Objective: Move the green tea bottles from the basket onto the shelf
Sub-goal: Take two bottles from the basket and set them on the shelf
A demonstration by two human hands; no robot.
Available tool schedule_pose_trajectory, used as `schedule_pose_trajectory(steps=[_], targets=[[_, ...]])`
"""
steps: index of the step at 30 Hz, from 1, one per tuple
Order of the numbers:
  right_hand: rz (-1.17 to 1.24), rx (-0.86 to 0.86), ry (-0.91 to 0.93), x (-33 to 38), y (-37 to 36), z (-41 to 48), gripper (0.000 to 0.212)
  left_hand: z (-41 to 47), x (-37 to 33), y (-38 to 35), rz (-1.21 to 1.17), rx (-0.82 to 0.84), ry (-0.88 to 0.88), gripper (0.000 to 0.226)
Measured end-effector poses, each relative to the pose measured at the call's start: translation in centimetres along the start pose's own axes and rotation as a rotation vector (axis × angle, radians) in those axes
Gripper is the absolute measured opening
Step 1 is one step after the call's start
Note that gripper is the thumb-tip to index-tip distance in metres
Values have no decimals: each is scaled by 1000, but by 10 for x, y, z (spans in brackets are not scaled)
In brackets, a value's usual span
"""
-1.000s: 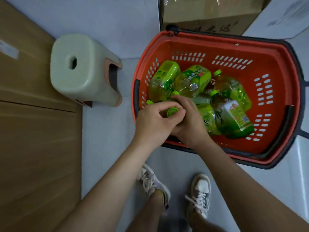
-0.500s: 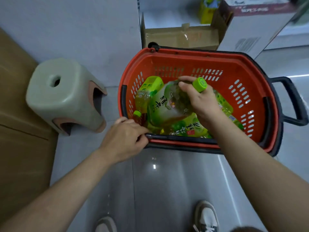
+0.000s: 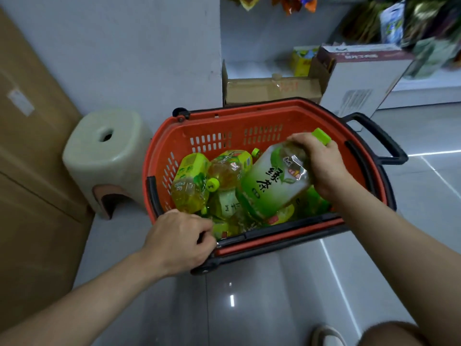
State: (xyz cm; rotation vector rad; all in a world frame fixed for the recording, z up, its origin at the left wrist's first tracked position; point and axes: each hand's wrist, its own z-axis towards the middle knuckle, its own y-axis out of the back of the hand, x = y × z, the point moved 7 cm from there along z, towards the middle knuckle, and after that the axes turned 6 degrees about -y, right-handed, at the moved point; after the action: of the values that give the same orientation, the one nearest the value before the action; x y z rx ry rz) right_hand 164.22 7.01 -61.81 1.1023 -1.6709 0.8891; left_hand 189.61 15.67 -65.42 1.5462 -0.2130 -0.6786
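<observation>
- Right hand [image 3: 321,166] has its fingers [image 3: 298,141] wrapped round the neck of a bottle [image 3: 274,181], just under the green cap [image 3: 321,136]. The bottle is tilted, lifted above the others, still over the basket [image 3: 224,126].
- Left hand [image 3: 179,238] sits at the near rim, fingers curled in tight; can't tell if they're gripping the rim, a bottle, or nothing.
- More bottles [image 3: 192,181] lie jumbled on their sides in the basket.
- Basket is on a shiny grey tile floor [image 3: 274,308], next to a beige stool [image 3: 104,156], with a grey wall behind.
- Cardboard boxes [image 3: 269,88] sit behind the basket, and the shelf [image 3: 429,83] is off at the top right.
- Stuff on the shelf is blurred, so no idea what it is. A shoe [image 3: 326,335] is cut off at the bottom edge.
</observation>
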Motion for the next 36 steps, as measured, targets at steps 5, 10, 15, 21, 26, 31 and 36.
schedule_pose_trajectory(steps=[5, 10, 15, 21, 26, 31, 36], targets=[[-16, -4, 5, -5, -9, -9, 20, 2, 24, 7, 2, 138, 197, 20], [-143, 17, 67, -6, -31, -24, 6, 60, 74, -18, 186, 320, 417, 73], [-241, 49, 129, -2, -48, -47, 18, 75, 74, -27, 138, 344, 396, 78], [-455, 63, 391, 26, -63, -97, 20, 32, 69, 71, 99, -62, 429, 34], [-442, 60, 616, 68, -89, -149, 18, -55, 18, 184, 279, -332, 412, 27], [-281, 183, 737, 109, -136, -232, 19, -167, -40, 275, 348, -481, 459, 17], [-191, 514, 857, 131, -209, -338, 26, -293, -73, 348, 448, -704, 583, 11]])
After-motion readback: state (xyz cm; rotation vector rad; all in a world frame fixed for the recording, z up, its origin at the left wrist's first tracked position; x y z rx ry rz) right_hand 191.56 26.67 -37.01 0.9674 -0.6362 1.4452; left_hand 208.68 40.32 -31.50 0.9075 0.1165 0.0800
